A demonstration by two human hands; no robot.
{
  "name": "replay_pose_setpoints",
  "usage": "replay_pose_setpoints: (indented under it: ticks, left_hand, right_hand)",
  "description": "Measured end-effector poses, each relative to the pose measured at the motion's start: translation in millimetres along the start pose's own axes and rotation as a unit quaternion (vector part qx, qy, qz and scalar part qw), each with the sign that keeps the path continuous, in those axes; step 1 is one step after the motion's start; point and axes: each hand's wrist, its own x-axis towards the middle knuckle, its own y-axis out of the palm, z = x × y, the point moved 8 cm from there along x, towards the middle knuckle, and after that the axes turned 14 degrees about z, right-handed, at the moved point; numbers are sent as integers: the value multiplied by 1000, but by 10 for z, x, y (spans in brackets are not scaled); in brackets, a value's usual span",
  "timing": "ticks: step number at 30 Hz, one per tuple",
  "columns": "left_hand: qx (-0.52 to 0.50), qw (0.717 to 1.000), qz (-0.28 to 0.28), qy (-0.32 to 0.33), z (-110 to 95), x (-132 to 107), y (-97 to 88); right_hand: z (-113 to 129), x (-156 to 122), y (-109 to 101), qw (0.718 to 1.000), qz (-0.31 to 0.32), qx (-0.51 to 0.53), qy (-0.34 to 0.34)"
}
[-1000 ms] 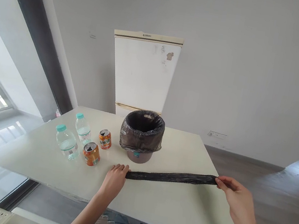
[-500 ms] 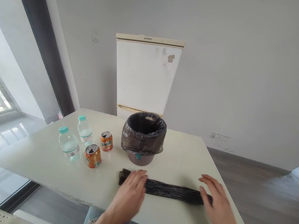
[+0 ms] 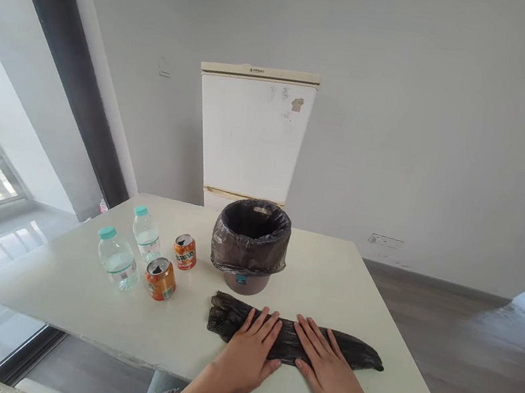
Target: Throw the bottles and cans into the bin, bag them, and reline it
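A black plastic bag [image 3: 287,343], folded into a long strip, lies across the front of the white table [image 3: 182,331]. My left hand [image 3: 249,353] rests flat on it left of the middle, fingers spread. Just to the right, my right hand [image 3: 326,367] also presses flat on the strip with its fingers stretched out. The strip's crumpled left end and its tapered right end stick out beyond my hands. Behind it stands a small brown trash bin [image 3: 247,283], lined with a dark plastic bag [image 3: 248,252] folded over the rim.
On the table's left side stand two clear bottles with teal caps, one nearer [image 3: 118,260] and one farther [image 3: 146,236]. Two opened orange cans, a front can [image 3: 160,280] and a back can [image 3: 185,253], are beside them. A white refrigerator [image 3: 252,137] stands behind the table.
Both hands have come down flat onto the black bag, the right one moving left toward the middle. The strip looks wider and flatter, and its right end now shows.
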Motion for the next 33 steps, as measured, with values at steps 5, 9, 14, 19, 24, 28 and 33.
replay_pose_setpoints:
  ticks: [5,9,14,19,24,28,33]
  left_hand:
    - [13,999,-20,-48,213,-140,-1]
    - [37,995,-32,-92,421,-286,-30]
    - [52,990,-44,-122,586,-418,-48]
    - [43,990,-64,-115,595,-452,-67]
    - [10,991,-60,-120,591,-480,-92]
    - [0,990,-66,-127,585,-505,-118]
    - [-5,986,-82,-145,612,-524,-130]
  right_hand:
    - [-436,-177,51,997,-37,1,61]
    - [-796,-326,109,991,-75,-18,109]
    - [-1201,-500,155,970,-139,-37,194]
    - [-1317,-559,141,964,-184,2,190]
    - [-1442,-731,3,927,-313,61,197]
    - [-1477,-761,-39,906,-344,111,221]
    - [-1428,-756,-96,886,-300,243,258]
